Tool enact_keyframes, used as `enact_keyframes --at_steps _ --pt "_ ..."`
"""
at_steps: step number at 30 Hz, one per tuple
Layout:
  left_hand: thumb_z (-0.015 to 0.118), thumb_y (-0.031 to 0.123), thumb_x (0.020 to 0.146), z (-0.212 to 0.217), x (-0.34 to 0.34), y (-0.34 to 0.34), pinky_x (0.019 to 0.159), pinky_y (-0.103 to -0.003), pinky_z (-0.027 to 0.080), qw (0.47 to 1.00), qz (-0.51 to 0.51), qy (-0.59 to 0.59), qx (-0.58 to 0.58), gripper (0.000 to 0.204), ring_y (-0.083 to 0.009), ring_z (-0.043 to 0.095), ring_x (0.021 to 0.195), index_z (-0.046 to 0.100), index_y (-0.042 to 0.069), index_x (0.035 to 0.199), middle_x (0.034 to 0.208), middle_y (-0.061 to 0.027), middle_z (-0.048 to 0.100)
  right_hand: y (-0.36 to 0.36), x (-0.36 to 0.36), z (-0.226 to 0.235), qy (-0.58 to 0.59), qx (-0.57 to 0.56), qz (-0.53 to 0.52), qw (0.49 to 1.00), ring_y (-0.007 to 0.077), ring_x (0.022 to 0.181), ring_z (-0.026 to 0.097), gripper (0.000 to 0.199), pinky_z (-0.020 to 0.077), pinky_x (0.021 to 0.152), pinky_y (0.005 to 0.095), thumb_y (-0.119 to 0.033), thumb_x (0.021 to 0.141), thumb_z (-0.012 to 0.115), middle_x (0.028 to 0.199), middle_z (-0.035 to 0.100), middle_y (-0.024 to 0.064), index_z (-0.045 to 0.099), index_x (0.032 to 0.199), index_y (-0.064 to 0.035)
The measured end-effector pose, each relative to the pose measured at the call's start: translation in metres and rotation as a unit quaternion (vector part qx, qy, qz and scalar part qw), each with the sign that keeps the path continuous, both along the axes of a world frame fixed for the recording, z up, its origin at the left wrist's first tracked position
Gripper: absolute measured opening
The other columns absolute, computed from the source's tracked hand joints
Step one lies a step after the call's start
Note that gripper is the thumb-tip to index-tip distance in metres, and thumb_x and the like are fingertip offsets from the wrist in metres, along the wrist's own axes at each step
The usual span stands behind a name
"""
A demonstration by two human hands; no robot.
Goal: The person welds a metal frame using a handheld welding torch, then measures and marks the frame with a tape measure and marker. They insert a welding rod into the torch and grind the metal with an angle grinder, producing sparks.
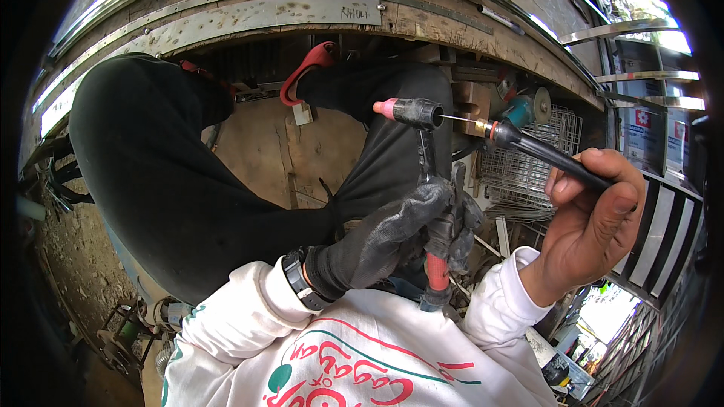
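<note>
Nearest to me, my white printed sleeves fill the lower edge, and the shirt cuts off whatever lies below them. My left hand (pixel 385 237), in a dark grey glove, is closed around the red-and-black handle of a TIG welding torch (pixel 422 181). The lower end of that handle disappears behind the glove and sleeve. The torch rises upright from the fist, and its black head with a pink ceramic cup (pixel 386 108) sits above the gloved fingers. I see 1 thin tungsten rod poking sideways out of the head toward my right.

My bare right hand (pixel 592 222) is clenched on a long black torch back cap (pixel 539 149), its brass-and-red tip just beside the rod's end. I cannot tell whether they touch.

Behind the torch, my dark-trousered legs (pixel 166 181) hide most of the wooden board (pixel 260 147) underneath. Farther right, a wire mesh basket (pixel 528 166) stands partly hidden by the cap, its contents too cluttered to make out. A teal angle grinder (pixel 524 109) lies just above it.
</note>
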State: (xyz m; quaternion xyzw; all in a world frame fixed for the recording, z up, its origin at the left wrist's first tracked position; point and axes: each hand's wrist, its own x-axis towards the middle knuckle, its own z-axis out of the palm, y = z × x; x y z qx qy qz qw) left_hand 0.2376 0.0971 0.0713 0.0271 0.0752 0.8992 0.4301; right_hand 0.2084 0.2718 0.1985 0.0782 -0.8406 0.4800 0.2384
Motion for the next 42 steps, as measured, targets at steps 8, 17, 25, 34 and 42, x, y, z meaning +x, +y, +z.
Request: enact_keyframes --at_steps 8,17,25,34,42 --pt "0.038 0.039 0.115 -0.004 -0.002 0.003 0.097 -0.041 0.055 0.999 -0.025 0.013 0.026 0.048 -0.023 0.068 0.105 0.05 -0.001 0.138 0.122 -0.0144 0.064 -0.007 -0.002 -0.005 -0.037 -0.009 0.01 0.999 0.011 0.069 0.065 0.04 0.0474 0.06 0.0197 -0.032 0.104 0.068 0.091 0.071 0.0134 0.068 0.11 0.008" --pt "0.037 0.038 0.116 -0.003 -0.001 0.0 0.101 -0.041 0.053 0.998 -0.054 -0.027 -0.018 0.046 -0.0224 0.066 0.111 0.047 0.004 0.144 0.13 -0.0123 0.063 -0.016 0.001 0.001 -0.12 -0.046 0.027 0.991 0.0173 0.086 0.074 0.027 0.0583 0.079 0.0255 -0.008 0.093 0.08 0.107 0.071 0.0147 0.068 0.113 0.006" --pt "0.037 0.041 0.115 -0.005 -0.003 0.0 0.1 -0.04 0.053 0.998 -0.062 -0.003 0.002 0.047 -0.023 0.066 0.106 0.052 0.004 0.14 0.123 -0.012 0.064 -0.013 -0.002 0.008 -0.117 0.014 -0.006 0.993 0.0179 0.089 0.072 0.03 0.0572 0.085 0.0275 0.003 0.086 0.082 0.107 0.071 0.0134 0.069 0.112 0.0068" --pt "0.038 0.047 0.114 -0.008 0.0 0.004 0.098 -0.039 0.053 0.996 -0.084 0.018 -0.009 0.052 -0.0223 0.066 0.103 0.053 0.003 0.137 0.117 -0.0106 0.064 -0.003 -0.01 0.014 -0.115 0.171 -0.05 0.977 0.0118 0.08 0.066 0.024 0.0494 0.077 0.0234 -0.007 0.082 0.089 0.088 0.072 0.0058 0.074 0.098 0.0023" --pt "0.039 0.047 0.114 -0.004 -0.004 0.002 0.098 -0.038 0.052 0.995 -0.065 0.052 -0.047 0.052 -0.0204 0.065 0.101 0.054 0.002 0.135 0.112 -0.0095 0.065 0.001 -0.008 0.024 -0.119 0.189 -0.032 0.974 0.0117 0.077 0.064 0.024 0.0477 0.072 0.0241 -0.011 0.081 0.091 0.081 0.07 0.006 0.074 0.09 0.0034"
